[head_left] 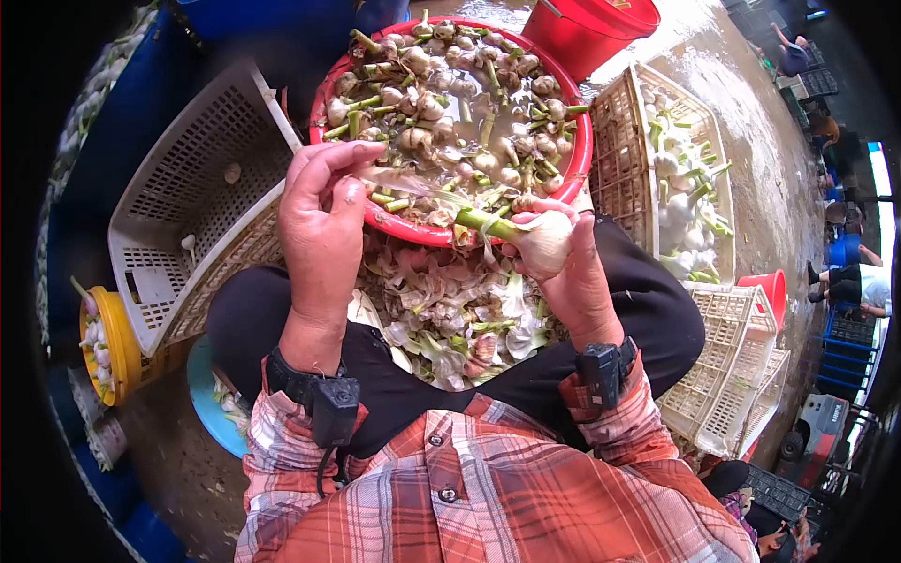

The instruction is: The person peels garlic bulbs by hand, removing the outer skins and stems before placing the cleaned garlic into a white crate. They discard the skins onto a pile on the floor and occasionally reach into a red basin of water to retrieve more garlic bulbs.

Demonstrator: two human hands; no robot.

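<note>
In my right hand (574,281) is a white garlic bulb (544,246), its green cut stem (483,222) pointing left. My left hand (324,211) is raised to the left of it, fingers bent and closed on a thin, translucent strip of garlic skin (413,182) that trails toward the stem. Just beyond both hands stands a red basin (584,141) of murky water, full of unpeeled garlic bulbs (416,141) with stems. Below my hands, between my crossed legs, lies a heap of peeled garlic skins (450,310).
A crate of cleaned garlic (690,188) stands on the right, near a red bucket (587,42). Stacked crates (718,361) sit by my right knee. To the left are a tilted white crate (188,178), a yellow bucket (122,328) and a blue basin (202,385). Other people are at the far right.
</note>
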